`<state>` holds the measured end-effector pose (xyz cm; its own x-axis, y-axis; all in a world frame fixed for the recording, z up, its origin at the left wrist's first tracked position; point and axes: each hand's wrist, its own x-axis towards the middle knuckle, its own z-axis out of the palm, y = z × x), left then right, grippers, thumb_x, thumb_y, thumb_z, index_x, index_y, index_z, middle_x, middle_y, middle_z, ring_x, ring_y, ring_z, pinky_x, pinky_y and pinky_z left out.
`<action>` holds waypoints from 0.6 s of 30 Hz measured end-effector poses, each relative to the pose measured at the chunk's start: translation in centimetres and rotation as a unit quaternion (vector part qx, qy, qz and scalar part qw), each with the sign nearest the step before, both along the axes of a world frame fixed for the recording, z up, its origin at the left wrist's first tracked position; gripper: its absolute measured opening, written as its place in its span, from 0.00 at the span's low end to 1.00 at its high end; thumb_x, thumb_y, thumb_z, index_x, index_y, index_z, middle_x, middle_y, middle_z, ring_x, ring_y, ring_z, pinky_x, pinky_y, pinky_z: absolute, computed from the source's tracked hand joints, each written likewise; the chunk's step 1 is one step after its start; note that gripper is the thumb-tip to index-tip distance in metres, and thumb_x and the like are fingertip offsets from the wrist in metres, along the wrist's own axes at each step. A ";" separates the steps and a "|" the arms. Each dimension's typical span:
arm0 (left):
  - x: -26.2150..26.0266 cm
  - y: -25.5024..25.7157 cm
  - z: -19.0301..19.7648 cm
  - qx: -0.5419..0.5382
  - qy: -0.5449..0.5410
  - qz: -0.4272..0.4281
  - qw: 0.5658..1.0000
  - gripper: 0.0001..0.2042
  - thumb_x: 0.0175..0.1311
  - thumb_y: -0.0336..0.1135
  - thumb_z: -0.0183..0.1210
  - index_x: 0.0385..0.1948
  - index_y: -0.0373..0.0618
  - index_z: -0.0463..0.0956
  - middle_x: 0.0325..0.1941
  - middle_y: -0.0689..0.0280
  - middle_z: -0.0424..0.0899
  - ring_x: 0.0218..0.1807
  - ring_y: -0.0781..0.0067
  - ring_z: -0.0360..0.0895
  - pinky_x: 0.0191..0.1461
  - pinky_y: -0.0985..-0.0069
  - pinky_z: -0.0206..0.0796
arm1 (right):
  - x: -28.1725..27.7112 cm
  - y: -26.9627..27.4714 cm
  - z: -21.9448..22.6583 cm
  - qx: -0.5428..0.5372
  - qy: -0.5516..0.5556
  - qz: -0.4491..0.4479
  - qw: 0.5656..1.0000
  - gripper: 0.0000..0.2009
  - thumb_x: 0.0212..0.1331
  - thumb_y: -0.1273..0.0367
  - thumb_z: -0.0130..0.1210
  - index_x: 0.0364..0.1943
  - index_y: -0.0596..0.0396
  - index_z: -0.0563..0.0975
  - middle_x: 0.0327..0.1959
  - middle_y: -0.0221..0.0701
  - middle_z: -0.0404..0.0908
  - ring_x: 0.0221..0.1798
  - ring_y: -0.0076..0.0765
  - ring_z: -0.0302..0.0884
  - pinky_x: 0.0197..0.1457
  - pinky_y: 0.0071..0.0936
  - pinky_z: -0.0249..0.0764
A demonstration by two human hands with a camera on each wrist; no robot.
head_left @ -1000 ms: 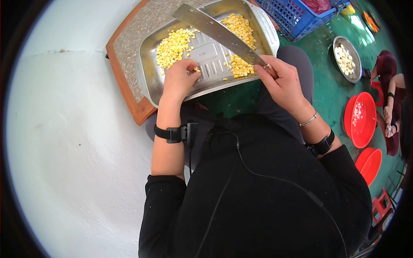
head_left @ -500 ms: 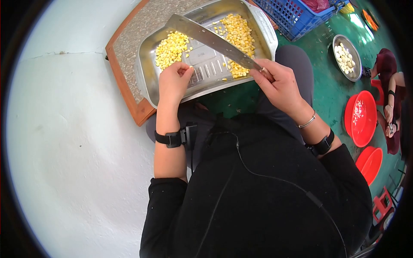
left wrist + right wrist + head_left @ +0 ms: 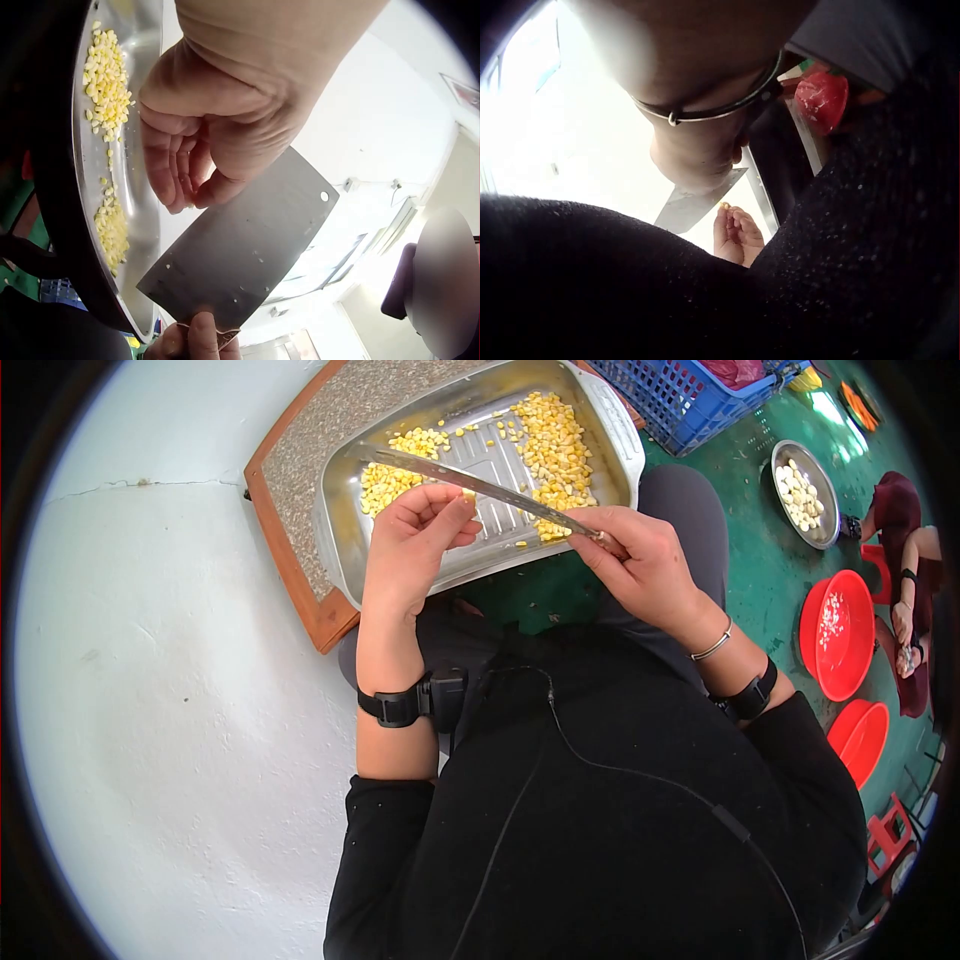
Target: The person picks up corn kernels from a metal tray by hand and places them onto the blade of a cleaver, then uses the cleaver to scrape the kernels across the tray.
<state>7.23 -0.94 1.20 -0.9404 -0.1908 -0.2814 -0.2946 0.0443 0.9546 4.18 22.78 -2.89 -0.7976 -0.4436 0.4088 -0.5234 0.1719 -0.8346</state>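
Close by the blade of a cleaver, my left hand pinches a small yellow corn kernel between thumb and fingertips. My right hand grips the cleaver's handle. In the head view the blade shows nearly edge-on across the tray; its broad face, with small bits stuck on it, fills the middle of the left wrist view. Below both hands is a metal tray with corn kernels in two piles, a left one partly hidden by the left hand and a right one.
The tray lies on a wood-edged table beside a white wall. Right of it stand a blue crate, a metal bowl of pale pieces and two red basins. Another person's arm shows at far right.
The cleaver has turned from showing its broad face to nearly edge-on, and its far end has dropped lower. My left hand has moved up and right, closer to the blade.
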 end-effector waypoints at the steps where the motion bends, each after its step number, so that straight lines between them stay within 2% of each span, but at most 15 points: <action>1: 0.0 0.0 0.1 0.000 0.002 -0.006 1.000 0.06 0.65 0.31 0.59 0.39 0.39 0.78 0.34 0.67 0.82 0.35 0.78 0.80 0.41 0.81 0.74 | 0.0 0.0 -0.1 -0.001 0.001 0.001 1.000 0.10 0.55 0.73 0.61 0.43 0.52 0.81 0.26 0.36 0.79 0.24 0.37 0.77 0.29 0.28 0.72; 5: 0.0 0.5 0.4 0.003 0.007 -0.002 1.000 0.06 0.64 0.29 0.59 0.38 0.37 0.79 0.31 0.67 0.83 0.33 0.78 0.81 0.39 0.81 0.75 | 0.0 0.2 0.3 0.017 0.010 0.005 1.000 0.11 0.55 0.73 0.61 0.43 0.52 0.80 0.28 0.35 0.80 0.26 0.37 0.79 0.30 0.28 0.73; 8: 0.1 0.7 0.5 -0.019 0.009 0.008 1.000 0.06 0.63 0.27 0.58 0.38 0.36 0.78 0.33 0.64 0.83 0.35 0.76 0.81 0.40 0.79 0.76 | -0.2 0.4 0.2 0.046 0.050 0.004 0.998 0.14 0.52 0.73 0.62 0.45 0.50 0.80 0.29 0.34 0.80 0.28 0.39 0.80 0.31 0.30 0.75; 10: 0.3 1.1 0.6 -0.030 0.013 0.020 0.999 0.07 0.62 0.26 0.58 0.40 0.36 0.78 0.35 0.63 0.83 0.36 0.73 0.81 0.41 0.77 0.76 | -0.4 0.4 0.3 0.056 0.127 0.014 0.990 0.18 0.49 0.79 0.61 0.47 0.52 0.79 0.23 0.32 0.73 0.21 0.32 0.72 0.25 0.26 0.68; 11: 0.3 1.2 0.6 -0.041 0.018 0.033 0.998 0.09 0.61 0.25 0.58 0.41 0.36 0.78 0.37 0.61 0.82 0.37 0.71 0.81 0.41 0.76 0.76 | -0.3 0.5 0.5 0.056 0.127 0.014 0.990 0.18 0.49 0.79 0.61 0.47 0.52 0.79 0.23 0.32 0.73 0.21 0.32 0.72 0.25 0.26 0.68; 13: 0.3 1.0 0.5 -0.045 0.022 0.010 0.999 0.08 0.60 0.24 0.58 0.41 0.36 0.78 0.37 0.61 0.82 0.37 0.71 0.81 0.42 0.75 0.76 | -0.2 0.5 0.8 0.106 0.135 0.006 0.985 0.18 0.48 0.73 0.62 0.47 0.47 0.78 0.30 0.32 0.79 0.31 0.40 0.79 0.31 0.33 0.75; 14: 0.2 1.0 0.4 -0.049 0.026 -0.013 0.998 0.08 0.59 0.23 0.59 0.40 0.36 0.78 0.37 0.61 0.82 0.37 0.71 0.81 0.42 0.75 0.76 | -0.2 0.4 0.8 0.106 0.135 0.005 0.985 0.18 0.48 0.73 0.62 0.47 0.47 0.78 0.30 0.32 0.79 0.31 0.40 0.79 0.31 0.33 0.75; 18: 0.1 1.3 -0.3 -0.048 0.038 -0.011 0.998 0.08 0.59 0.22 0.59 0.40 0.37 0.77 0.37 0.62 0.82 0.37 0.72 0.80 0.42 0.75 0.76 | -0.2 0.3 0.9 0.092 0.138 0.004 0.986 0.18 0.48 0.73 0.62 0.47 0.47 0.78 0.29 0.31 0.79 0.30 0.40 0.79 0.30 0.33 0.75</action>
